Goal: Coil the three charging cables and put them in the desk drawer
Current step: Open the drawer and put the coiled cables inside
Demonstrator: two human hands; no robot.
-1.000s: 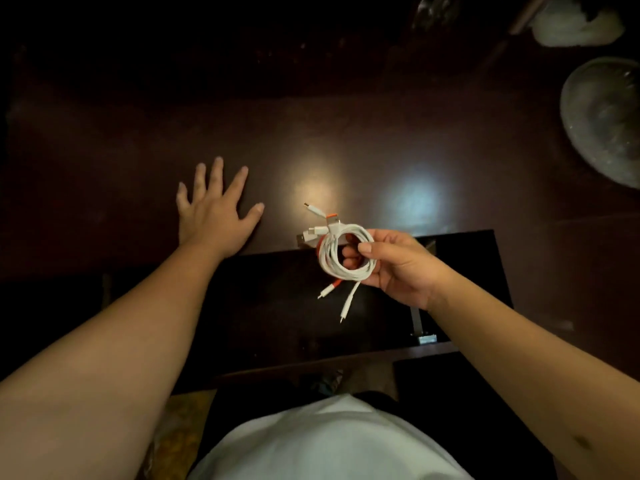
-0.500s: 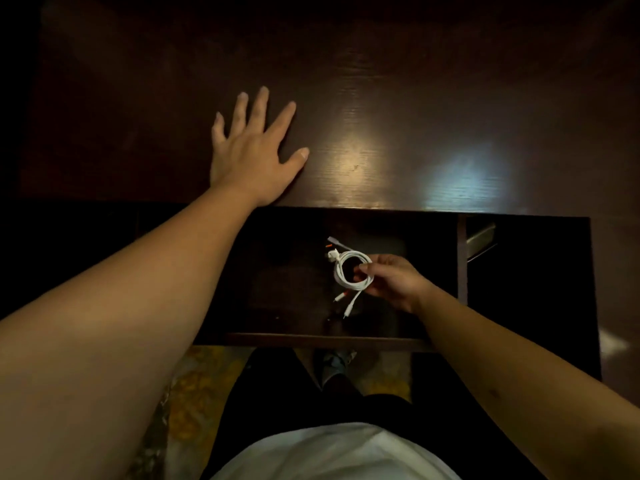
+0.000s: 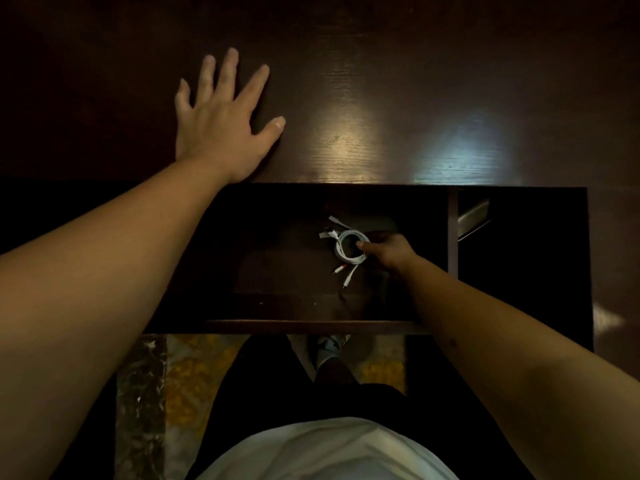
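A white coiled cable bundle (image 3: 349, 249), with loose plug ends fanned out above and below it, is pinched at its rim by the right hand (image 3: 389, 252), which is lowered inside the open desk drawer (image 3: 311, 326). The left hand (image 3: 221, 123) is laid flat, fingers spread and empty, on the dark desktop (image 3: 415, 81) beyond the drawer. Coiling is judged done and placing nearly so; release and closing remain, though whether all three cables are in the bundle cannot be told.

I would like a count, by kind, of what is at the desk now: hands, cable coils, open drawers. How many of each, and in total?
Hands: 2, the left hand flat on the desk, the right hand holding the coil
Cable coils: 1 white coil; separate cables cannot be counted
Open drawers: 1 drawer
Total: 4
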